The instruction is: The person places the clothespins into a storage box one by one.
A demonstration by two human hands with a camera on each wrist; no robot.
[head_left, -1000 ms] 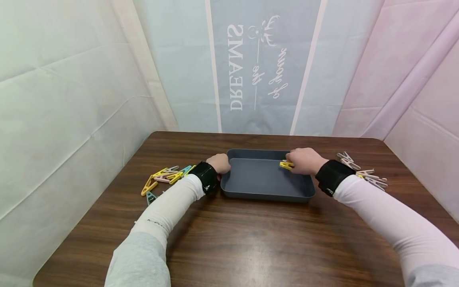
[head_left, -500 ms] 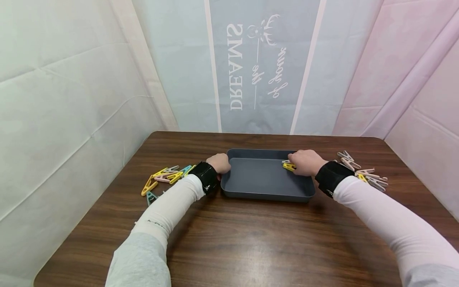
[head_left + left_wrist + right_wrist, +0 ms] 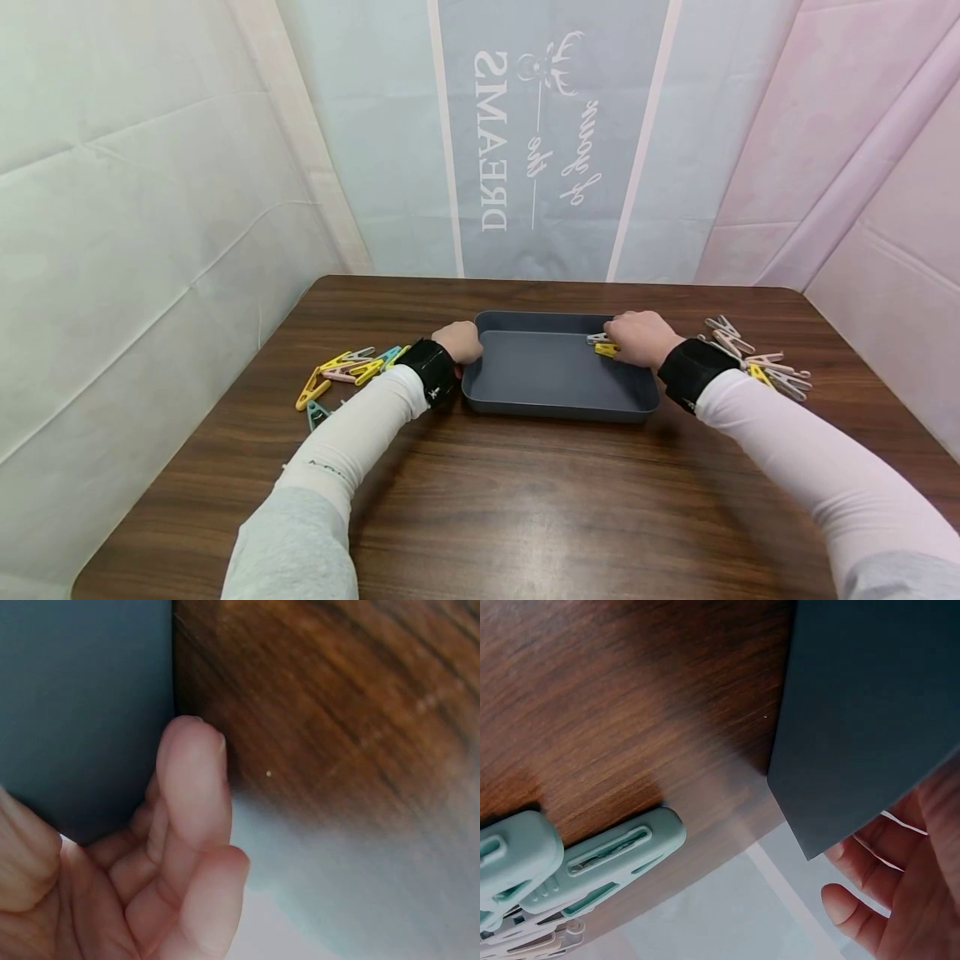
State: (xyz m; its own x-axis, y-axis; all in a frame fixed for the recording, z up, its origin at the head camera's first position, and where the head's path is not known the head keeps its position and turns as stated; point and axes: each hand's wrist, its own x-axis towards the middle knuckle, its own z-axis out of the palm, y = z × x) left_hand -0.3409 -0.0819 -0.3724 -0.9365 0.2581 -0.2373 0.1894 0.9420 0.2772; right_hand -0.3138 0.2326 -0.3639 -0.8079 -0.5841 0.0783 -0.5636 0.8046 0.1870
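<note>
A dark grey tray (image 3: 532, 371) lies on the wooden table. At its left end, my left hand (image 3: 458, 340) grips the rim; in the left wrist view, the tray wall (image 3: 82, 697) stands between thumb and curled fingers (image 3: 195, 780). Over the tray's right part, my right hand (image 3: 643, 337) reaches down, its fingertips hidden at a yellow clothespin (image 3: 606, 349) that it pinches. A white clothespin (image 3: 597, 338) shows just beyond the yellow one. In the right wrist view, the tray's outer wall (image 3: 855, 712) covers part of the fingers.
Left of the tray lies a loose pile of clothespins (image 3: 311, 392) in yellow, pink, white, blue and green. Another pile of clothespins (image 3: 731, 342), mostly pale with one yellow, lies by my right wrist. Mint clothespins (image 3: 615, 859) show in the right wrist view.
My right hand has shifted slightly right within the tray, the yellow clothespin moving with it. The white clothespin now shows more, apart from the yellow one. The left hand stays on the rim.
</note>
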